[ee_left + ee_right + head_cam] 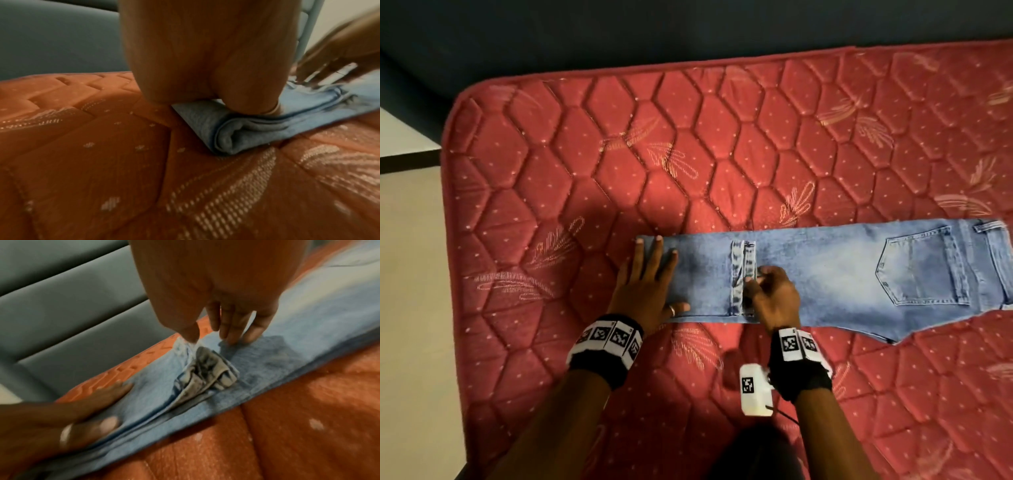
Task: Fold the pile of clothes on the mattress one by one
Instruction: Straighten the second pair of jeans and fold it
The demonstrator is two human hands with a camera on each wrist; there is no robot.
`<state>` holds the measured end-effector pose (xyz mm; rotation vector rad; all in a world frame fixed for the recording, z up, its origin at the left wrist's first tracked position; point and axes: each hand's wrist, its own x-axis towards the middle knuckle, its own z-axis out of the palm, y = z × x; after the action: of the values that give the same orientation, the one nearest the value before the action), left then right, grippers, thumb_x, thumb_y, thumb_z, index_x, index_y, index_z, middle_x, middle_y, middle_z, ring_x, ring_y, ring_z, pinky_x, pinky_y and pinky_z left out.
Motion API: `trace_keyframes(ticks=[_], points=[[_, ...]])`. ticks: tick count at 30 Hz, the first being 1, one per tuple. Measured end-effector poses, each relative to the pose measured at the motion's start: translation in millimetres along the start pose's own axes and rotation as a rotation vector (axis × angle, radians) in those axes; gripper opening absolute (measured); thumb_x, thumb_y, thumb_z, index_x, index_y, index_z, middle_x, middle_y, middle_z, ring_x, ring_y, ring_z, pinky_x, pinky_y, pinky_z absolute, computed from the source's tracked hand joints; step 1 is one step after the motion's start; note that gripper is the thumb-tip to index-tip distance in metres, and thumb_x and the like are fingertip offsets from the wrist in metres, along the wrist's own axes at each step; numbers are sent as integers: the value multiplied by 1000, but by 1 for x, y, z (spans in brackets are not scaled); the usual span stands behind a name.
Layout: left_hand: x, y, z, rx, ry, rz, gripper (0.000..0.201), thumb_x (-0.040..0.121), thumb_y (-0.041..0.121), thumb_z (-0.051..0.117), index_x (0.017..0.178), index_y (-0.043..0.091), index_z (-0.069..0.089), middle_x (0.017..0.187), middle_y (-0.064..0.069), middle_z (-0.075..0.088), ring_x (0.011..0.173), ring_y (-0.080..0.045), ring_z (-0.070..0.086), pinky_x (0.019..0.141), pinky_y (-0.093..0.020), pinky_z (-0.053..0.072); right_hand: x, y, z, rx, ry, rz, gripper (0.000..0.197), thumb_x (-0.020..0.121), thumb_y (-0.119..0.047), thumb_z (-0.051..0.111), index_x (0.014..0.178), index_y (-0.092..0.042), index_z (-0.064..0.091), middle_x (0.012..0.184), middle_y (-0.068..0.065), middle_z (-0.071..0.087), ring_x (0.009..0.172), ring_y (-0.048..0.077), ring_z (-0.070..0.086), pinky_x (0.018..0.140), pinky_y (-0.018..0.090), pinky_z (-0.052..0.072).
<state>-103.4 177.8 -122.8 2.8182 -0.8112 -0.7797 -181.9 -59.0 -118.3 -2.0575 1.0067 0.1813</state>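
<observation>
**One pair of jeans, legs folded back, lying crosswise on the mattress**

Nearest the camera, two forearms reach in over the mattress's [524,164] near edge, each with one black band of square markers at the wrist; a white box with a marker hangs beside the right wrist.

Just beyond the wrists lies the single pair of jeans [825,270], pale blue denim, the only garment in view. Its long axis runs left to right across the mattress. The waistband end, with one back pocket [921,267] facing up, points right; the folded end points left. The legs are doubled back over themselves, so that two hems [743,274] lie side by side near the middle of the jeans, running across their width.

The left hand [650,284] lies flat on the folded left end of the jeans, fingers straight and spread, pressing the denim down and gripping nothing; one ring shows on its thumb. The left wrist view shows the fold [230,139] under this hand as a thick rounded roll of several layers.

The right hand [774,298] sits at the hems, right of the left hand. In the right wrist view its thumb and forefinger close on the raised edge of one hem [191,344], while the other fingertips [252,335] rest on the denim beside it.

Beyond the jeans the red quilted mattress stretches away to its far edge, with a dark padded surface behind.
</observation>
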Motion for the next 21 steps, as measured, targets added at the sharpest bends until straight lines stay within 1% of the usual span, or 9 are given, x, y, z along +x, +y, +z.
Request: trace_keyframes(ticks=[3,7,9,11,13,16,18,20,21], points=[[1,-2,7,72,45,38,103,81,83,27,159,18,14,166,-17,-1,151,-45,-1,116,-62,12,-18,-22,7,-230,283,-388,48,95,-35,50,128,-1,55,124,19,60,117,37,54,99,44,43],[4,-7,11,140,42,99,106,80,83,20,155,8,30,161,-26,16,149,-44,4,115,-65,18,-30,-40,43,-512,86,-480,63,100,-44,34,152,-8,34,161,12,27,150,31,22,118,50,22],[7,-8,15,115,41,99,107,81,85,17,155,9,28,161,-26,17,150,-43,4,113,-67,21,-25,-32,58,-676,32,-451,68,101,-50,28,157,-12,25,166,8,13,153,31,8,121,55,16],[10,-9,22,72,29,79,109,79,89,11,157,12,19,162,-24,15,151,-42,5,113,-68,18,-20,-21,66,-748,33,-430,70,101,-54,24,158,-15,21,167,5,8,154,30,4,120,59,14],[15,-10,30,47,32,40,112,75,93,4,157,16,7,164,-21,6,151,-38,-9,114,-66,6,-14,-14,70,-772,38,-439,70,101,-55,24,159,-15,18,167,5,7,154,30,2,120,59,12],[24,-9,38,36,14,-3,115,63,97,-11,150,23,-26,159,-16,-23,142,-33,-39,112,-61,-17,-9,-12,72,-779,28,-461,72,100,-56,24,159,-15,17,167,5,6,154,30,2,120,60,9],[28,-9,41,33,-3,-8,115,53,97,-21,141,26,-43,151,-13,-41,133,-32,-50,108,-59,-25,-6,-10,72,-785,7,-456,72,100,-56,21,159,-15,16,167,5,5,154,31,2,121,60,7],[29,-10,42,43,-31,-19,118,52,96,-23,143,24,-43,152,-16,-41,136,-35,-46,110,-61,-22,-4,-10,73,-780,-17,-447,73,100,-57,17,159,-15,12,168,4,2,154,30,-1,121,59,5],[28,-9,41,35,-21,-22,119,58,96,-18,150,21,-30,159,-19,-27,144,-37,-34,113,-63,-14,-4,-11,73,-775,-27,-438,73,100,-57,16,160,-16,11,168,4,1,154,30,-3,121,59,4]])
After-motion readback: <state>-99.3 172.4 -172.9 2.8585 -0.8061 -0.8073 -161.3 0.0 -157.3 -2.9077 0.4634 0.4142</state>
